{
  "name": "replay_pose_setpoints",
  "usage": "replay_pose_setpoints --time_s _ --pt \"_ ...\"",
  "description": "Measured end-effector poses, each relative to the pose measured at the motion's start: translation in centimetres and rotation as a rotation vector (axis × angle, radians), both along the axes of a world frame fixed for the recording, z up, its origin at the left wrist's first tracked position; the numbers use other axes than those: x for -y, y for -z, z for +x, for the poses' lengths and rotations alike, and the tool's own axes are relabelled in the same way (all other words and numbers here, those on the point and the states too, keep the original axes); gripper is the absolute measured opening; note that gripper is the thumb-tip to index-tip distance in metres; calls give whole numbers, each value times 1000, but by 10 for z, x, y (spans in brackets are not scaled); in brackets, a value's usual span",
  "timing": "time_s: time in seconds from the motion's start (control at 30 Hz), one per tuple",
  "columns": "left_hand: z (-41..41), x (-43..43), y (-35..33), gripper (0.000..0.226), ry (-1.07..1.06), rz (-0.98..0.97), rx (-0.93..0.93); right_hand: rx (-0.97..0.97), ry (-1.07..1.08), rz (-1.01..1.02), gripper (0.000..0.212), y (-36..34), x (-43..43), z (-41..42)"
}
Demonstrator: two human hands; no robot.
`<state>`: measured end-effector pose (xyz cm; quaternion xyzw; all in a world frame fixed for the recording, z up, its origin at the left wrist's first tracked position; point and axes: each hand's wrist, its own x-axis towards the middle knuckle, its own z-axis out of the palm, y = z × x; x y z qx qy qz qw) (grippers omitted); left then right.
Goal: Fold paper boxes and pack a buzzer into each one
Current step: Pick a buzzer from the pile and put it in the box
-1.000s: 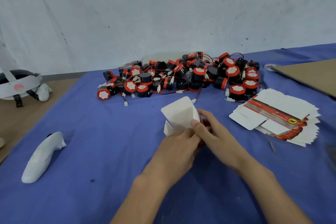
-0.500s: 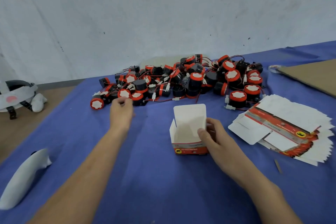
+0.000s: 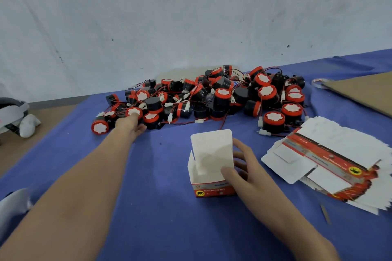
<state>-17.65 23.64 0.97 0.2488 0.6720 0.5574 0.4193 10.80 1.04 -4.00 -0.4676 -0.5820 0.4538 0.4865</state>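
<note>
An open paper box (image 3: pixel 209 162) stands upright on the blue cloth, white inside, with a red printed band along its front and its lid flap up. My right hand (image 3: pixel 244 172) grips its right side, thumb on the front wall and fingers behind. A pile of black buzzers (image 3: pixel 212 99) with red rims, white tops and thin wires lies beyond it. My left hand (image 3: pixel 129 125) reaches into the pile's left edge, fingertips on one red-rimmed buzzer (image 3: pixel 134 111) and thumb beside it. Whether the hand grips that buzzer does not show.
A fanned stack of flat box blanks (image 3: pixel 331 161) lies to the right of the box. A brown cardboard sheet (image 3: pixel 364 93) and a tape roll (image 3: pixel 319 82) sit at the far right. White objects lie at the left edge (image 3: pixel 12 203) and on the floor (image 3: pixel 27 125).
My left hand left the box and reached out to the buzzer pile. The box went from being folded in both hands to standing open under my right hand alone.
</note>
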Motion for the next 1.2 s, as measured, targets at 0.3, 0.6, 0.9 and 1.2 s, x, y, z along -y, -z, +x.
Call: replay_pose_setpoints --time_s 0.3,0.6,0.9,1.2 --pt "15 95 -46 21 -155 529 -59 -19 279 190 69 -22 16 -8" --pt "50 233 -69 26 -193 922 -112 22 501 470 43 -49 52 -12" --pt "59 276 -72 53 471 905 -597 -180 212 449 44 -97 75 -42" --pt "67 256 -52 65 729 777 -972 -535 151 251 37 -82 46 -50"
